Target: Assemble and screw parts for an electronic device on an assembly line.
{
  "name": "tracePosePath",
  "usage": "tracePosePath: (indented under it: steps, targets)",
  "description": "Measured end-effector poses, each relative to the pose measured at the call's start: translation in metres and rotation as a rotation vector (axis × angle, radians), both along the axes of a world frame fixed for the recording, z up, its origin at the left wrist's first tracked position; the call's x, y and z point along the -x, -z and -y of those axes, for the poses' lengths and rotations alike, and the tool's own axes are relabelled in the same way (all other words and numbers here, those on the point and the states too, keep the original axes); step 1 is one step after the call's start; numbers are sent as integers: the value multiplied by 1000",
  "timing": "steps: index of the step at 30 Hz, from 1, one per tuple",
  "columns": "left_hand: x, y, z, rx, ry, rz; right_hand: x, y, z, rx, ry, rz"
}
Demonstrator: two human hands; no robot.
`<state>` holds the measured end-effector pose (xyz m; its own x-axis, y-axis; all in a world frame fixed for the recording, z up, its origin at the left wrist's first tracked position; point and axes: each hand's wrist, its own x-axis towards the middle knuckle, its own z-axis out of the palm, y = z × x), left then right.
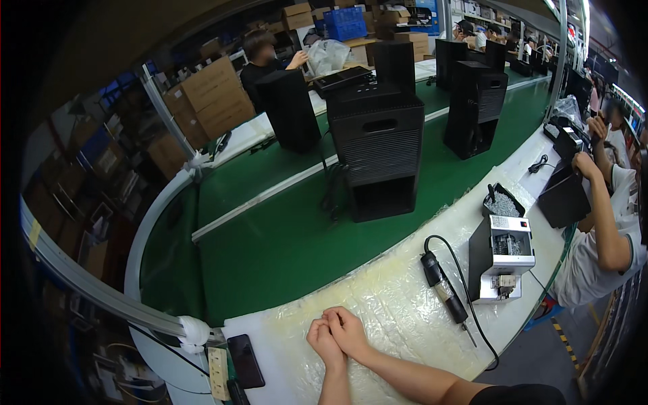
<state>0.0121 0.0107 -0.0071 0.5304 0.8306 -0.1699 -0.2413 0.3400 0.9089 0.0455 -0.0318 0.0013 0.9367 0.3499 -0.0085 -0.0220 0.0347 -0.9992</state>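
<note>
My left hand (325, 343) and my right hand (347, 331) rest together at the near edge of a plastic-covered worktop (385, 304). Both have curled fingers, the right pressed against the left, and no object shows in either. Left of them lies a dark phone (246, 361). To the right lies a black corded electric screwdriver (443, 289), its bit pointing toward me. Beside it stands a white and black screw feeder (505, 256). A black tray of small metal screws (502, 201) sits just behind the feeder.
A green conveyor belt (270, 263) carries several black speaker cabinets (378, 145). A power strip (218, 373) is by the left rail. One person (270, 64) works across the belt; another person (607, 223) at right handles a black panel (563, 199). Cardboard boxes (212, 91) stand behind.
</note>
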Motion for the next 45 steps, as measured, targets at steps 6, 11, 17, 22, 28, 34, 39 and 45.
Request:
tracePosePath:
  steps: [6, 11, 17, 22, 28, 34, 39, 45]
  targets:
    - [0, -6, 1, 9, 0, 8, 0, -1, 0, 7, 6, 17]
    - [0, -3, 0, 15, -4, 9, 1, -1, -1, 12, 7, 21]
    - [0, -4, 0, 13, -3, 5, 0, -1, -1, 17, 9, 17]
    - [0, 1, -2, -11, -11, -10, 0, 1, -2, 11, 12, 7]
    - [-1, 0, -2, 1, -12, 2, 0, 1, -2, 18, 12, 14]
    - [3, -3, -4, 90, 18, 104, 1, -3, -2, -21, -24, -21]
    - [9, -2, -19, 357, 143, 457, -1, 9, -4, -407, -292, -326]
    - [9, -27, -21, 569, 224, 723, 3, 9, -9, -718, -347, -706]
